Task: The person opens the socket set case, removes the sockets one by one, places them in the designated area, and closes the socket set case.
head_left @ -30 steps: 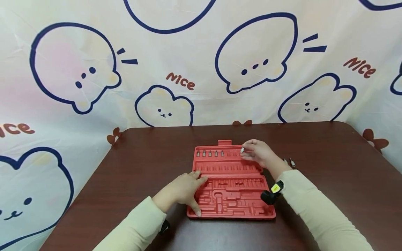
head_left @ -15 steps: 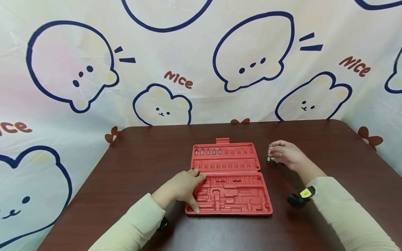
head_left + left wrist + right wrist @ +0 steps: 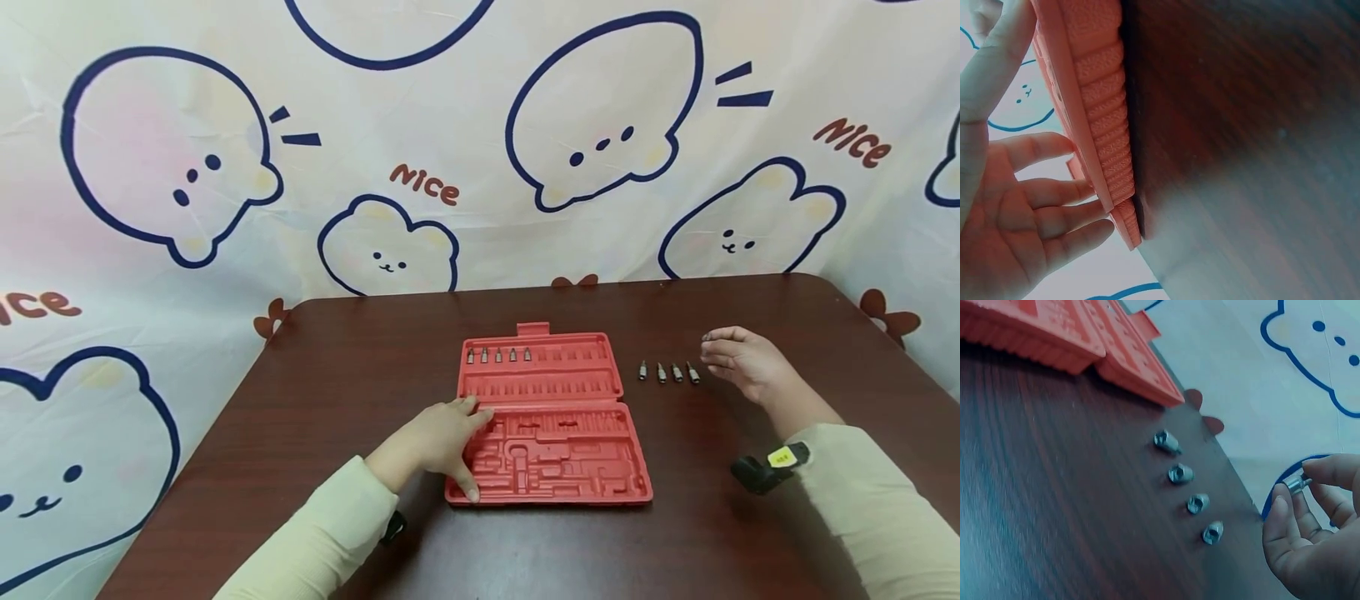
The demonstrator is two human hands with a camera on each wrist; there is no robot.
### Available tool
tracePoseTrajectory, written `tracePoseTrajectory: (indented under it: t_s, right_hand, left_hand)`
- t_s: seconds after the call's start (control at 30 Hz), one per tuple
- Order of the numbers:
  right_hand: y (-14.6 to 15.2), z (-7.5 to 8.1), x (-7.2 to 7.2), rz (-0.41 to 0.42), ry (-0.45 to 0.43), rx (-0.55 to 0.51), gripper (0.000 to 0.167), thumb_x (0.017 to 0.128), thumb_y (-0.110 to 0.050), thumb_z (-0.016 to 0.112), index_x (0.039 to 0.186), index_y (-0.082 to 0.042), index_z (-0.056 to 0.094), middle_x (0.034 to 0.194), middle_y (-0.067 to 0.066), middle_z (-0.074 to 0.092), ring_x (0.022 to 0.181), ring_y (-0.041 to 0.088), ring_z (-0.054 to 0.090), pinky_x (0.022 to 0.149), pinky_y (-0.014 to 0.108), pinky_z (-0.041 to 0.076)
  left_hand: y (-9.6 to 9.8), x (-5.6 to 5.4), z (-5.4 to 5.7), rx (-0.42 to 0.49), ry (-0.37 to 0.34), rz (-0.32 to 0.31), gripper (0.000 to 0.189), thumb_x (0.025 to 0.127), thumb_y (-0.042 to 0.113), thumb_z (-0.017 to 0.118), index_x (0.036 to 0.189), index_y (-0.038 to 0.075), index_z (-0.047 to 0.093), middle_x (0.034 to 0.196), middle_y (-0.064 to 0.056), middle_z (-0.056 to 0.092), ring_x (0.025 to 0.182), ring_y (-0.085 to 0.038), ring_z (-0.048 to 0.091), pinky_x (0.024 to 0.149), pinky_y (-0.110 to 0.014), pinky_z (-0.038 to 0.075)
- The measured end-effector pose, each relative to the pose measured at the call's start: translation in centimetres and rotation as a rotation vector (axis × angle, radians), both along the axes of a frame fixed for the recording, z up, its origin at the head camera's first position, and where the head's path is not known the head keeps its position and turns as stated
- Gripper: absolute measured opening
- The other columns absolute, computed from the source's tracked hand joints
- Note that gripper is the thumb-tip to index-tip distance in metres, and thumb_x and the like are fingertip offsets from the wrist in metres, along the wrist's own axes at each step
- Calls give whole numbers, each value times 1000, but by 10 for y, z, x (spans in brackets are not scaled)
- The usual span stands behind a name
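My left hand (image 3: 441,440) rests on the left edge of an open red plastic tool case (image 3: 564,493), thumb and fingers spread along its rim. In the left wrist view the fingers (image 3: 1054,192) are mostly straight and touch the case's side. Right of the case, my right hand (image 3: 746,367) is at the end of a row of metal socket bits (image 3: 662,373). Thumb and index finger pinch a small metal socket bit (image 3: 1297,483), clear in the right wrist view. More socket bits (image 3: 498,355) stand in the left slots of the case's far half.
The case's near half has moulded hollows (image 3: 555,467); a latch tab (image 3: 533,328) sticks out at its far side. All lies on a dark brown table (image 3: 360,367). A printed cloth (image 3: 480,125) hangs behind the table's far edge.
My right hand has moved right, from above the case's far half, past the row of socket bits to its right end. The row now shows uncovered. My left hand stays on the case.
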State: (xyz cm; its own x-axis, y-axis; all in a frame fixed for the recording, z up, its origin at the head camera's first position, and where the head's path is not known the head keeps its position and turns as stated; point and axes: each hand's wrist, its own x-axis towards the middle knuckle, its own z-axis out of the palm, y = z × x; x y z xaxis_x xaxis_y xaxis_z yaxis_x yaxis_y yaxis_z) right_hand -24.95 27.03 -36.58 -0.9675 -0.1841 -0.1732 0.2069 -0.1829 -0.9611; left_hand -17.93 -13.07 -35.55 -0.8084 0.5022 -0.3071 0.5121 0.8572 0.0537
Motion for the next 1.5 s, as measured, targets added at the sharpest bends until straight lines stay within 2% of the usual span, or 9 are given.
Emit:
tracePoseTrajectory:
  t_s: [0.2,0.3,0.47,0.7,0.87,1.03,1.17,1.27,1.5]
  right_hand:
    - [11,-8,1,-33,14,81,3,86,-11,53,85,-14,51,76,-8,58,69,7,55,61,22,44]
    - [14,-11,1,-43,26,206,6,88,-13,51,91,-11,46,75,-10,57,68,5,54,61,22,44]
    - [19,-17,-1,-43,48,477,18,88,-21,49,98,-7,44,77,-14,54,69,4,52,62,23,44]
    - [16,-25,-7,-10,74,700,33,87,-20,50,105,7,45,78,-8,53,71,7,50,64,26,44]
    - [11,-28,-9,-12,99,823,31,86,-14,50,103,11,46,79,0,55,69,10,51,62,28,44]
    - [5,-28,-10,-48,94,920,26,83,-15,53,95,9,51,78,7,55,68,18,50,59,28,44]
    - [3,-29,-9,-64,97,975,23,82,-14,53,90,7,53,72,6,55,66,20,50,55,28,43]
    - [3,-29,-9,-74,109,978,20,82,-12,51,88,7,53,72,7,56,65,20,49,53,29,42]
    - [3,-30,-12,-79,103,935,24,84,-11,44,93,10,54,89,17,57,71,23,50,57,29,43]
  left_hand:
    - [0,0,0,11,-1,-3,105,45,61,69,132,11,37,134,-16,32,122,-30,30,93,-42,30]
    - [0,-1,-1,17,0,-7,104,45,61,69,131,10,38,133,-17,33,121,-30,30,93,-42,30]
    - [-1,-2,-1,12,15,-22,105,45,61,69,131,9,38,133,-18,33,121,-30,30,92,-42,32]
    - [-2,-2,-1,10,16,-19,106,45,62,69,132,9,37,134,-18,31,122,-30,30,92,-42,32]
    - [-2,-2,-2,11,20,-29,106,45,62,68,131,9,37,134,-18,31,122,-30,29,92,-42,31]
    - [-2,-2,-2,14,14,-28,106,45,62,69,131,9,37,134,-18,32,122,-30,29,92,-42,31]
    - [-2,-2,-2,15,2,-23,106,45,62,68,132,9,37,134,-18,31,122,-29,29,92,-41,31]
    - [-3,-2,-3,10,0,-24,106,46,62,68,133,10,35,134,-17,30,123,-29,28,93,-41,31]
    - [-3,-3,-2,3,3,-26,107,46,62,68,133,10,35,134,-18,30,123,-30,27,93,-42,30]
